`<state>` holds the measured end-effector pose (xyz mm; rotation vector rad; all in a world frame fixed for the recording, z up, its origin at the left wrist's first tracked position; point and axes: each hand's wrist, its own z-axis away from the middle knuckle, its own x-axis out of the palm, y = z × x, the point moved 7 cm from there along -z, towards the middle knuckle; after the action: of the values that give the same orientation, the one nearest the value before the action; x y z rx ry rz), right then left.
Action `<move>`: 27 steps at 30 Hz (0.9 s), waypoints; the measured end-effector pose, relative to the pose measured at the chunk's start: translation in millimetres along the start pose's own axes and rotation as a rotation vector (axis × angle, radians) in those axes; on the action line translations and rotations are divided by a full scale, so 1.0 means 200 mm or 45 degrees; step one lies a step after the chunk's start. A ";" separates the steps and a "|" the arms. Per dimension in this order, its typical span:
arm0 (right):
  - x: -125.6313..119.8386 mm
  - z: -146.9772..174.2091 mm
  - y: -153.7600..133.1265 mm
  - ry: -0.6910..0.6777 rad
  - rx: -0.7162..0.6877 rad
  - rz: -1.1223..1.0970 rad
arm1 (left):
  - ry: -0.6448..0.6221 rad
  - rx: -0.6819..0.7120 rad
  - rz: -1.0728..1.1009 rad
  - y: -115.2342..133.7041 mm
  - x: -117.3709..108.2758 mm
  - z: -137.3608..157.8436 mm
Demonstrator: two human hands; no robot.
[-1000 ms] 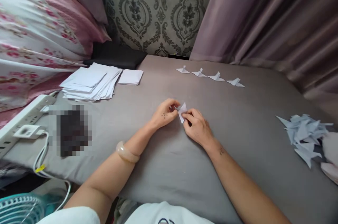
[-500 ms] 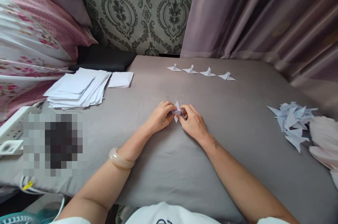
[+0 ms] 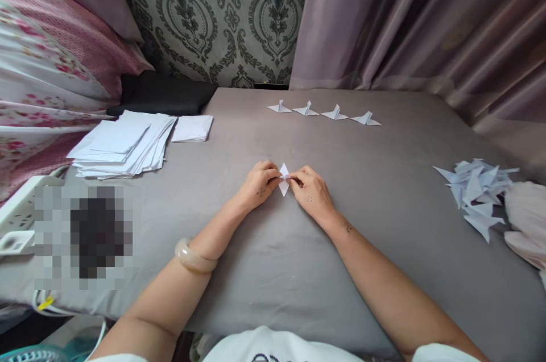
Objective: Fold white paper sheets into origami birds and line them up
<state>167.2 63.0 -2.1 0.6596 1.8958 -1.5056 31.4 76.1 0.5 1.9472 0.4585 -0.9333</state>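
Observation:
Between my two hands is a small white folded-paper bird [image 3: 284,188], its pointed wings running toward and away from me. My left hand [image 3: 261,184] pinches its left end with thumb and fingers. On the other side, my right hand [image 3: 313,191] pinches its right end. The fingertips cover both ends of the paper. Farther back, several similar folded-paper birds [image 3: 335,113] stand in a row on the grey cloth [image 3: 273,271].
At the left lie a big stack of white paper [image 3: 115,143] and a smaller paper stack [image 3: 193,128]. A power strip [image 3: 25,208] is at the left edge. Several folded-paper pieces [image 3: 480,183] are heaped at the right beside a pale cloth [image 3: 529,220].
The paper bird's middle looks flatter and narrower, its wings forming a clearer diamond. Both hands keep their pinch with slightly shifted fingers. The view has moved a little.

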 end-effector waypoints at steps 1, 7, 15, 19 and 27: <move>0.00 0.00 0.00 -0.002 -0.009 0.018 | -0.002 0.014 -0.028 0.00 0.00 0.00; -0.01 0.01 -0.03 -0.053 -0.029 0.234 | 0.021 0.021 -0.137 0.00 0.02 0.01; 0.01 0.01 -0.02 -0.081 -0.027 0.261 | 0.026 0.068 -0.170 0.03 0.00 0.00; 0.02 0.01 -0.03 -0.093 -0.042 0.248 | -0.021 0.121 -0.201 0.05 0.01 0.01; 0.00 0.02 -0.02 -0.056 -0.087 0.155 | -0.018 0.003 -0.077 0.04 -0.01 0.01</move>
<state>164.3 58.1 0.6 0.6928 1.8316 -1.3623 34.5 70.9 5.6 1.9371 0.5105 -0.9854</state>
